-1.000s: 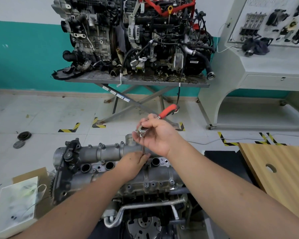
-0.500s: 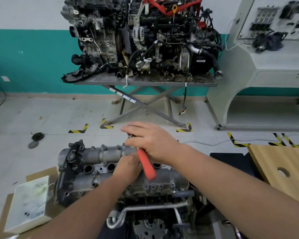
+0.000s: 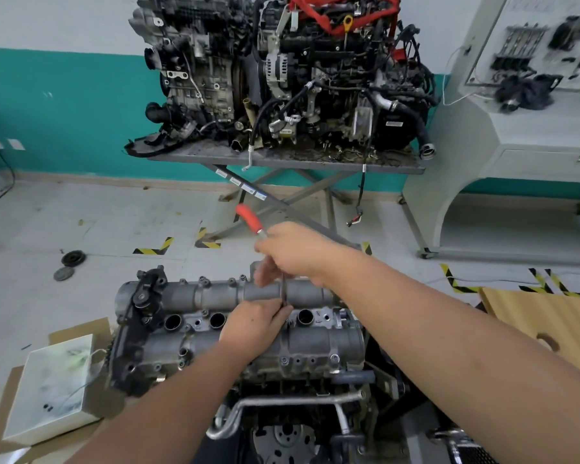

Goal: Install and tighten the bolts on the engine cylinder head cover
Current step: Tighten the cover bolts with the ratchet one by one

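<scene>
A: What is close by?
B: A white box (image 3: 51, 386) on cardboard sits left of the grey cylinder head cover (image 3: 235, 316). A wooden board (image 3: 543, 316) lies on the right.
A: And the hands?
B: The left hand (image 3: 253, 324) rests on the cover and pinches the thin bar. The right hand (image 3: 297, 252) grips the ratchet (image 3: 250, 220) near its red handle.
A: Farther back?
B: Two dirty engines (image 3: 282, 72) sit on a grey table (image 3: 282, 160) by a green wall (image 3: 54, 115).
</scene>
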Demonstrator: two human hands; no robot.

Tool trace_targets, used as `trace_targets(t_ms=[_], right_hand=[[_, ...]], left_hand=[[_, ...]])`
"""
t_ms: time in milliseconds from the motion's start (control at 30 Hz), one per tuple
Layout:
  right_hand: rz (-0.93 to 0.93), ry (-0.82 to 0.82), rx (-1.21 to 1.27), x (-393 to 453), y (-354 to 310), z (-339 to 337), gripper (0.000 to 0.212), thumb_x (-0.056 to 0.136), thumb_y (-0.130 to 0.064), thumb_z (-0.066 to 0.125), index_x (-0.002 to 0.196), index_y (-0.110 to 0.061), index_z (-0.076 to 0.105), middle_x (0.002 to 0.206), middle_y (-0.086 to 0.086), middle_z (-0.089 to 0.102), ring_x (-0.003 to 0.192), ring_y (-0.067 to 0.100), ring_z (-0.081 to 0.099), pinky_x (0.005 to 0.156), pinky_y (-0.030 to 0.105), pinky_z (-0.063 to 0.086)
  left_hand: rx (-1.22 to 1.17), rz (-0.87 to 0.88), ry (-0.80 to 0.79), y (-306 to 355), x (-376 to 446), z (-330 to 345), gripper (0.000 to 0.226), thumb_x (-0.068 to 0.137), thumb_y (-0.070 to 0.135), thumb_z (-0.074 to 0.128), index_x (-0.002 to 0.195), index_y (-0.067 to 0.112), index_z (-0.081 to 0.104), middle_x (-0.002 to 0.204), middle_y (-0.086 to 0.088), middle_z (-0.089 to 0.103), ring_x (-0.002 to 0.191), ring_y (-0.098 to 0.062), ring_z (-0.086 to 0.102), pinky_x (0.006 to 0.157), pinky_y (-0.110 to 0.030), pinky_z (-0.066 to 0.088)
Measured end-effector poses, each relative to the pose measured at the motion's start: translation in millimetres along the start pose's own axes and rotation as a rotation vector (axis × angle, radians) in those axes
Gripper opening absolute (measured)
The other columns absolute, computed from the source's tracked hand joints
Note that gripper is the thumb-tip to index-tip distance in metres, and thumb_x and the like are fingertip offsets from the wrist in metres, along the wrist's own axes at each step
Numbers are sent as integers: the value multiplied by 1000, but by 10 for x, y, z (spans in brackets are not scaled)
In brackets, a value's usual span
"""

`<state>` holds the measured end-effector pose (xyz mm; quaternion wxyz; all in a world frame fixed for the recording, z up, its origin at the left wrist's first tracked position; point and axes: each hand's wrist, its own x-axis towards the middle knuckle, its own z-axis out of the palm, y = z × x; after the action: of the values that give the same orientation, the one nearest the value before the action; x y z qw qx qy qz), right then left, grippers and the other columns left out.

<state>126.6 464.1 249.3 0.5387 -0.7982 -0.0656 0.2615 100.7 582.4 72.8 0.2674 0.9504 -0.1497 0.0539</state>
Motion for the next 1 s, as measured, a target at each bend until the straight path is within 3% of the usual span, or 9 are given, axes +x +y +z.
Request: trace_targets(t_ms=[100, 200, 333, 467, 600, 700, 767, 867, 1000], right_hand=[[18, 171, 1074, 6, 189, 96, 15, 101, -1, 45, 88, -7, 51, 70, 7, 69, 72, 23, 72, 69, 27, 51], [-205, 373, 1316, 52, 429, 154, 24, 101, -6, 52, 80, -19, 51, 81, 4, 69, 86, 22, 66, 73, 31, 47], [-443, 568, 449, 42, 665, 303, 23, 102, -27, 55, 114, -38, 71, 128, -6, 67, 118, 9, 59, 98, 28, 49], [-975, 882, -673, 184, 747, 266, 18, 91, -10, 69, 106, -7, 77, 134, 15, 62, 121, 38, 58, 101, 43, 48], [-857, 646, -1215, 177, 546, 107, 24, 89, -16, 70, 112, -10, 73, 109, 8, 70, 103, 32, 64, 96, 45, 46], [-600, 442, -1475, 79, 338, 89, 54, 100, -53, 42, 136, -16, 54, 112, 8, 62, 102, 30, 58, 89, 42, 43], [-457, 390, -1518, 69, 170, 92, 47, 103, -52, 28, 128, -20, 53, 106, 5, 61, 101, 29, 59, 74, 36, 36], [-202, 273, -1183, 99, -19, 79, 29, 105, -32, 37, 96, -14, 57, 77, 0, 58, 79, 28, 62, 54, 28, 32], [46, 263, 498, 50, 47, 146, 18, 101, -5, 45, 84, -6, 50, 64, 9, 69, 61, 23, 70, 53, 24, 50]], left_hand=[[-15, 32, -29, -51, 32, 9, 32, 101, 40, 49, 72, 25, 50, 74, -7, 68, 72, -31, 64, 57, -36, 38], [18, 69, -21, -82, 68, 20, 30, 100, 39, 48, 80, 21, 61, 79, -9, 71, 76, -34, 65, 62, -38, 45], [-3, 44, -49, -116, 88, 66, 32, 102, 38, 46, 79, 19, 58, 83, -12, 71, 80, -37, 65, 62, -37, 38], [-10, -42, -105, -115, 108, 86, 29, 101, 26, 45, 111, 7, 64, 110, -16, 69, 101, -34, 65, 85, -41, 52], [27, -14, -37, -75, 95, 55, 40, 104, 42, 39, 105, 12, 65, 98, -10, 72, 93, -30, 67, 75, -37, 49], [33, 39, -49, -48, 88, 38, 40, 105, 43, 35, 101, 14, 63, 88, -14, 70, 80, -37, 65, 56, -37, 36], [18, 24, -40, -59, 82, 25, 39, 105, 44, 37, 97, 15, 61, 85, -14, 70, 79, -37, 65, 57, -40, 43], [36, 32, -18, -49, 59, 18, 40, 103, 47, 40, 86, 18, 61, 78, -12, 70, 75, -35, 66, 58, -38, 43], [64, 81, -12, -72, 64, 42, 37, 103, 44, 42, 87, 17, 62, 76, -12, 69, 72, -37, 65, 57, -39, 41]])
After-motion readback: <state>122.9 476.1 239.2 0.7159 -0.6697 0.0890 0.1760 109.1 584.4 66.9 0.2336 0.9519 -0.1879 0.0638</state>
